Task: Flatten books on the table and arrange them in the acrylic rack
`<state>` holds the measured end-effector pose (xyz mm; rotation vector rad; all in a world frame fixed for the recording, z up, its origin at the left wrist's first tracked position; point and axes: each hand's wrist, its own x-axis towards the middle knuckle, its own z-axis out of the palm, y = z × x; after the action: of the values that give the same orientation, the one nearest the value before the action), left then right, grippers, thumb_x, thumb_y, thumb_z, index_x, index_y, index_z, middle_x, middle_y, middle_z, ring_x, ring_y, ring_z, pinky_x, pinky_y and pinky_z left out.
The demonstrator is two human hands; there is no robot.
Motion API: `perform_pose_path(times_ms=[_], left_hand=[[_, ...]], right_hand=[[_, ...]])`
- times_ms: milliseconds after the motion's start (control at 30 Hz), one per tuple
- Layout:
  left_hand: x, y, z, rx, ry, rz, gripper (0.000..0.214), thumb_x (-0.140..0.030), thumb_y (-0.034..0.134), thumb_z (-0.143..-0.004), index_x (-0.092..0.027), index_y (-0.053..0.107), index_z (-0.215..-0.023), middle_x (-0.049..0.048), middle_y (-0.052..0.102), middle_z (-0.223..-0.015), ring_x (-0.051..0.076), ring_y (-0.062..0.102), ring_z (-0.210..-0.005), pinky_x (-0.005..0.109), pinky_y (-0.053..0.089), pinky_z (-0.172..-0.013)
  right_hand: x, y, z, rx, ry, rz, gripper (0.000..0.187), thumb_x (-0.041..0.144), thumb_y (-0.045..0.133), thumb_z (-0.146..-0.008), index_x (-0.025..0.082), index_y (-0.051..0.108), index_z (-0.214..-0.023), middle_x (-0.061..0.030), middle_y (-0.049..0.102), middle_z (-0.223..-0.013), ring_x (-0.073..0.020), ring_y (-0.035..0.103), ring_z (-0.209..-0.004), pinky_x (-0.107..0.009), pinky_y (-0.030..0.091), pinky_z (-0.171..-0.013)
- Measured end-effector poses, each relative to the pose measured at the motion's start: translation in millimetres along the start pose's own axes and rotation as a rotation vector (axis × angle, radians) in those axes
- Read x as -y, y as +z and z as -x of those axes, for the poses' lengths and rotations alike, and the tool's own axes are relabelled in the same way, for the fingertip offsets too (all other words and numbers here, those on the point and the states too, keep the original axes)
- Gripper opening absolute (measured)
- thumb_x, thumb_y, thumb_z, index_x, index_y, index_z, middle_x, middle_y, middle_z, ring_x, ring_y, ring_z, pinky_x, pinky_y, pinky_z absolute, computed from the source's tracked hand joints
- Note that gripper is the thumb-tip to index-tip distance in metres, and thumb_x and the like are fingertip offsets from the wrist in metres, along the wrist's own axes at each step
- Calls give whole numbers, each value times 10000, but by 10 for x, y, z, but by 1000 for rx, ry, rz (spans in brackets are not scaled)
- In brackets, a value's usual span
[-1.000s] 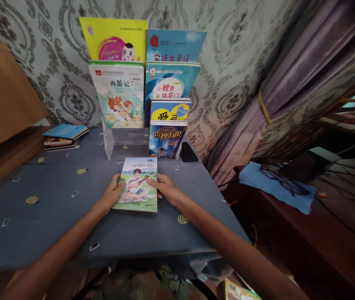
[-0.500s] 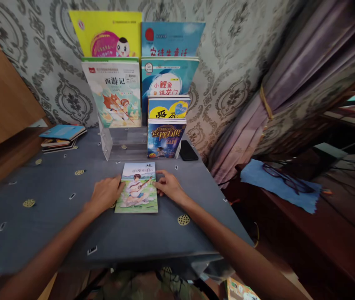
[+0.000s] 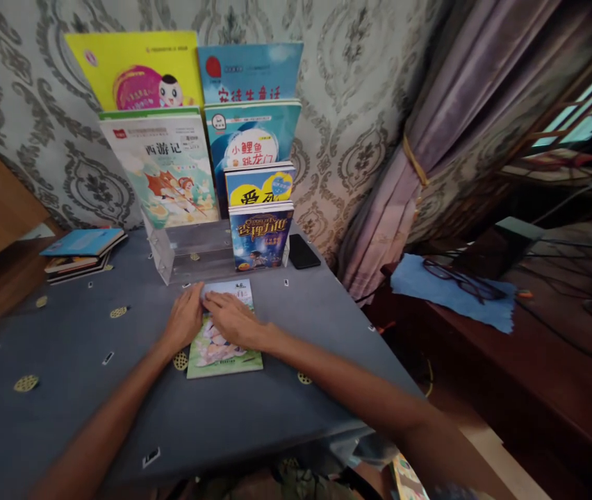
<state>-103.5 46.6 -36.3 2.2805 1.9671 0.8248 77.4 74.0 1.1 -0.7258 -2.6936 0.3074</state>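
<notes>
A closed thin paperback book [image 3: 233, 364] lies face up on the table, its cover showing a figure on green grass under a pale sky. Along its left edge rests my left hand [image 3: 186, 318], fingers stretched forward and touching the edge; its thumb is hidden. My right hand [image 3: 233, 321] lies across the cover, fingers extended toward the upper left corner, their tips close beside my left hand. It covers most of the pictured figure and part of the title. Neither hand lifts the book.
Behind the book, a clear acrylic stand [image 3: 163, 260] holds several upright books, among them a yellow one [image 3: 134, 62]. A black phone [image 3: 303, 251] lies to its right. More books [image 3: 85, 243] are stacked at left. Glasses [image 3: 463, 281] rest on a blue cloth [image 3: 405, 281] on the side furniture.
My right hand has moved from the book's right edge leftward onto its cover. My left hand stays at the left edge, its fingers now farther up. The camera view has shifted slightly.
</notes>
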Motion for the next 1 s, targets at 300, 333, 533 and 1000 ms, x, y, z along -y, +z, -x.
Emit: perform_pose_path(times_ms=[300,333,533,1000], left_hand=[[-34,-8,-7,-3,-4,-23,467,-220,295,-967,-117,449,-1395,207,591,-1368,296,559,-1283,512,426,-1086],[-38,-9,-7,3,-5,-33,470,-220,293,-967,-118,451,-1397,205,593,-1367,295,562,-1281,509,427,-1086],[16,-120,-130,149,101,-113,477,-197,288,-965,-140,508,-1384,177,555,-1443,280,492,-1369,496,380,-1138],[-933,-332,-24,325,115,-339,316,-391,442,-995,-178,653,-1098,142,626,-1159,306,548,-1105,413,474,-909]], right_hand=[[-367,-62,38,43,201,-3,398,228,457,-1015,90,532,-1380,-201,487,-1511,-280,406,-1445,-493,286,-1191],[-439,-86,80,17,244,1,396,230,456,-1016,95,538,-1379,-202,500,-1500,-278,419,-1435,-488,298,-1181],[-598,-181,333,-82,301,-9,323,223,500,-995,103,634,-1263,-168,659,-1305,-249,585,-1222,-384,401,-1065],[-587,-211,511,-243,477,-348,366,300,384,-1046,178,712,-939,-43,727,-815,-178,663,-803,-271,411,-737]])
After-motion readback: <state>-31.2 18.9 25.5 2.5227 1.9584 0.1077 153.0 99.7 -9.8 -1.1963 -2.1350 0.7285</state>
